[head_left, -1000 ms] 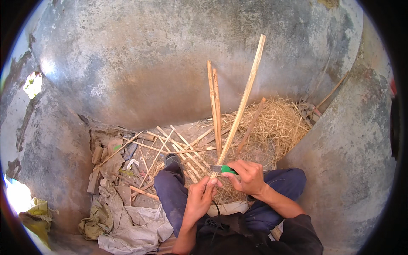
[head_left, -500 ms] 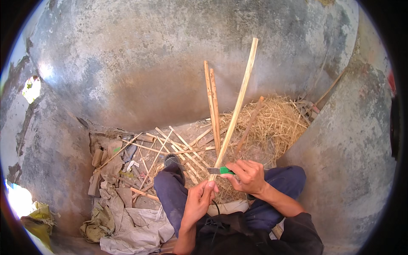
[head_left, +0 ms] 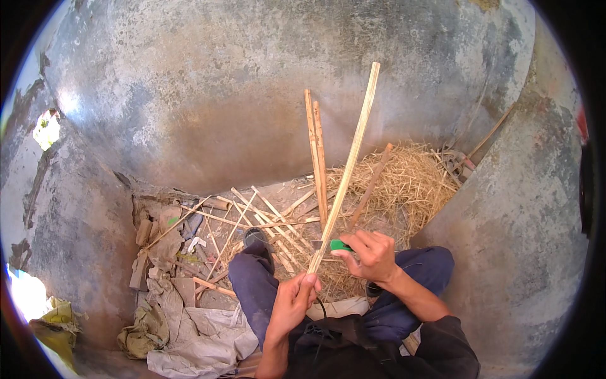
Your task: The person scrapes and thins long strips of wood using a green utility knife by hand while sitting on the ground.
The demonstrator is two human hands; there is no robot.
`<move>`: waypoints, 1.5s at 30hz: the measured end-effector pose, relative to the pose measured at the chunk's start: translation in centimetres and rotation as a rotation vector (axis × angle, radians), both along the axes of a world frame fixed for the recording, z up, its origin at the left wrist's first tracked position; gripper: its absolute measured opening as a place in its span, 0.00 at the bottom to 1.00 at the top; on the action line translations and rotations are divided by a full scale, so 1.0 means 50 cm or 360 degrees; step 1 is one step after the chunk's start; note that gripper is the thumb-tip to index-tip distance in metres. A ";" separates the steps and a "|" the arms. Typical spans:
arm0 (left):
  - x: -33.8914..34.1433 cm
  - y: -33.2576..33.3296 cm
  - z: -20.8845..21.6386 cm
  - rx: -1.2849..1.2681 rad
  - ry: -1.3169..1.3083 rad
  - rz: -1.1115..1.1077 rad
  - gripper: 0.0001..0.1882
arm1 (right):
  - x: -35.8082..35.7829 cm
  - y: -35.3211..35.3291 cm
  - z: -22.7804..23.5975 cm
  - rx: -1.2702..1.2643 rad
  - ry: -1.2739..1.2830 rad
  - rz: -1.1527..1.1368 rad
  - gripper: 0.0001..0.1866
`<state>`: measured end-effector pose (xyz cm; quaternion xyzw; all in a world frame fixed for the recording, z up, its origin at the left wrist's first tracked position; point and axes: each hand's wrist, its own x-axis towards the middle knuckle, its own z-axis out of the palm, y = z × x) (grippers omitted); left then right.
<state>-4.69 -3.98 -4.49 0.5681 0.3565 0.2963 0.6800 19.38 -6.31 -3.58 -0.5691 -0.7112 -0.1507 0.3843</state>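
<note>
Barely shifted since half a second ago. Left hand [head_left: 291,304] clenched round the pale strip's [head_left: 346,165] foot; just above, right hand [head_left: 372,254] closed on a green-handled tool [head_left: 341,245] against it. Beyond, straw [head_left: 404,189]. Could slip toward fingers.

I see the left hand [head_left: 291,304] gripping the lower end of a long pale bamboo strip [head_left: 348,158]. The right hand [head_left: 372,254] presses a green-handled tool [head_left: 341,246] against it. Straw pile [head_left: 398,189] and loose sticks [head_left: 252,218] lie beyond the knees.
</note>
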 end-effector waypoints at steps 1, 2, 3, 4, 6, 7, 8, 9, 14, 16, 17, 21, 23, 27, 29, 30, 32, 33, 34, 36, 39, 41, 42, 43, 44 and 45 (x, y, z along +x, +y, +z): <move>-0.002 -0.003 0.002 0.0031 0.0034 0.0008 0.20 | 0.009 0.005 0.003 0.0036 0.0007 -0.0026 0.15; -0.006 -0.006 0.002 -0.0012 0.0030 0.0002 0.20 | 0.020 0.012 0.007 0.0073 0.0014 -0.0053 0.14; -0.012 -0.009 0.001 -0.0055 0.0025 -0.0004 0.20 | 0.028 0.017 0.010 0.0109 0.0022 -0.0079 0.14; -0.016 -0.011 0.001 -0.0098 0.0021 -0.0008 0.20 | 0.033 0.018 0.012 0.0101 0.0005 -0.0056 0.14; -0.013 -0.011 0.005 -0.0026 0.0059 0.0015 0.20 | 0.038 0.021 0.017 0.0086 -0.0029 -0.0010 0.14; -0.012 -0.011 0.006 0.0010 0.0077 0.0026 0.20 | 0.040 0.025 0.020 0.0099 -0.0015 -0.0024 0.14; -0.013 -0.011 0.004 0.0002 0.0073 0.0024 0.20 | 0.042 0.030 0.025 0.0112 -0.0002 -0.0039 0.13; -0.014 -0.012 0.000 -0.0006 0.0070 0.0023 0.20 | 0.044 0.034 0.028 0.0125 0.0011 -0.0053 0.13; -0.020 -0.013 -0.001 -0.0005 0.0030 0.0029 0.20 | 0.064 0.054 0.040 0.0123 0.0000 -0.0067 0.14; -0.022 -0.012 -0.006 0.0031 0.0057 0.0047 0.20 | 0.076 0.073 0.038 0.0168 0.0029 -0.0090 0.14; -0.024 -0.013 -0.010 0.0012 0.0061 0.0032 0.20 | 0.092 0.086 0.032 0.0210 0.0047 -0.0112 0.14; -0.039 -0.025 -0.023 -0.0047 0.0065 -0.0008 0.20 | 0.176 0.129 0.034 0.0153 0.0063 -0.0325 0.16; -0.041 -0.030 -0.027 -0.0063 0.0095 -0.0035 0.20 | 0.225 0.154 0.030 0.0126 0.0085 -0.0376 0.18; -0.076 -0.053 -0.047 -0.0198 0.0207 -0.0095 0.21 | 0.411 0.222 0.045 -0.0131 0.0341 -0.1055 0.24; -0.099 -0.057 -0.055 -0.0265 0.0238 -0.0090 0.21 | 0.588 0.205 0.081 -0.0201 0.0506 -0.1320 0.27; -0.108 -0.052 -0.059 -0.0269 0.0254 -0.0048 0.21 | 0.644 0.196 0.071 -0.0155 0.0510 -0.1284 0.29; -0.119 -0.033 -0.067 -0.0223 0.0230 0.0026 0.22 | 0.644 0.197 0.056 -0.0526 0.0434 -0.1282 0.31; -0.119 -0.019 -0.071 -0.0214 0.0232 0.0030 0.22 | 0.645 0.192 0.047 -0.0709 0.0395 -0.1284 0.32; -0.117 -0.004 -0.069 -0.0205 0.0232 0.0046 0.22 | 0.633 0.196 0.034 -0.0741 0.0414 -0.1266 0.31; -0.112 0.024 -0.072 -0.0163 0.0229 0.0031 0.22 | 0.590 0.201 0.001 -0.0803 0.0459 -0.1231 0.30; -0.097 0.052 -0.065 0.0011 0.0240 -0.0017 0.23 | 0.496 0.190 -0.006 -0.1206 0.0545 -0.1028 0.27; -0.090 0.064 -0.064 0.0039 0.0245 -0.0060 0.24 | 0.459 0.179 -0.010 -0.1386 0.0400 -0.0747 0.25; -0.087 0.067 -0.062 0.0051 0.0248 -0.0076 0.24 | 0.441 0.178 -0.012 -0.1474 0.0324 -0.0600 0.24; -0.083 0.070 -0.061 0.0055 0.0246 -0.0088 0.24 | 0.424 0.174 -0.014 -0.1328 0.0553 -0.0484 0.25; -0.078 0.071 -0.060 0.0057 0.0245 -0.0097 0.24 | 0.406 0.172 -0.016 -0.1178 0.0777 -0.0364 0.25; -0.073 0.071 -0.060 0.0059 0.0245 -0.0106 0.25 | 0.386 0.171 -0.018 -0.1022 0.0995 -0.0242 0.26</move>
